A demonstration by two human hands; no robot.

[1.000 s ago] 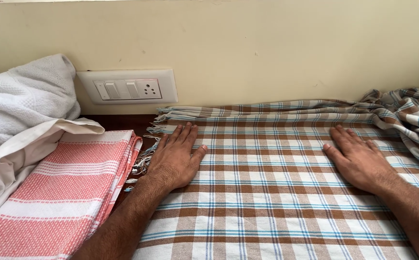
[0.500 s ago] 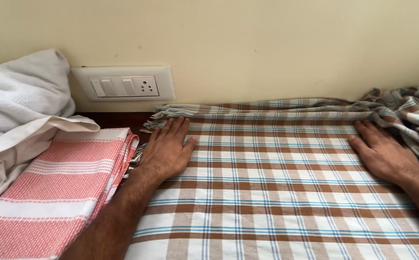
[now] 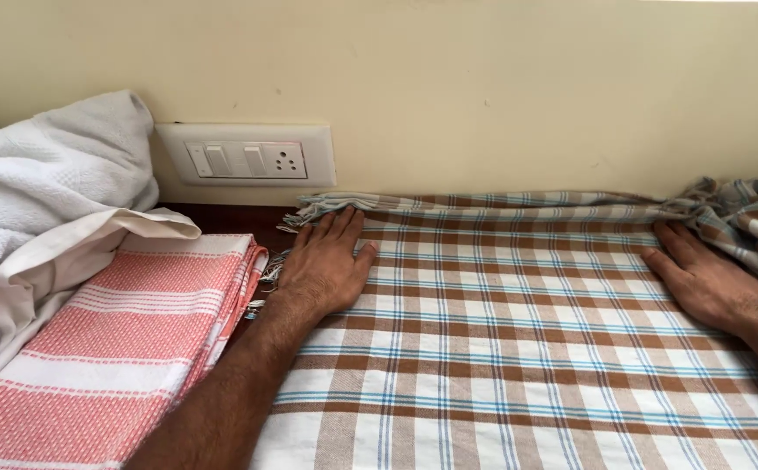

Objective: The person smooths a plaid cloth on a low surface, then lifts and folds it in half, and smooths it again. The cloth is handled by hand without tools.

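You kept both hands — left (image 3: 325, 265), right (image 3: 705, 277) — spread flat on the cloth (image 3: 518, 348); even pressure suited smoothing its far fold.

- Left hand (image 3: 325, 265): bare, no ring, no glove, short trimmed nails.
- Left forearm: bare to the frame edge, hairy, no sleeve or watch.
- Right hand (image 3: 708, 280): bare, ringless; wrist uncovered, hairy.

- Left hand (image 3: 325, 268) and right hand (image 3: 708, 280) lie flat on the cloth (image 3: 518, 348), well apart.
- Folded towel (image 3: 109, 348) left of the cloth.
- Switch plate (image 3: 246, 157) on the wall behind.
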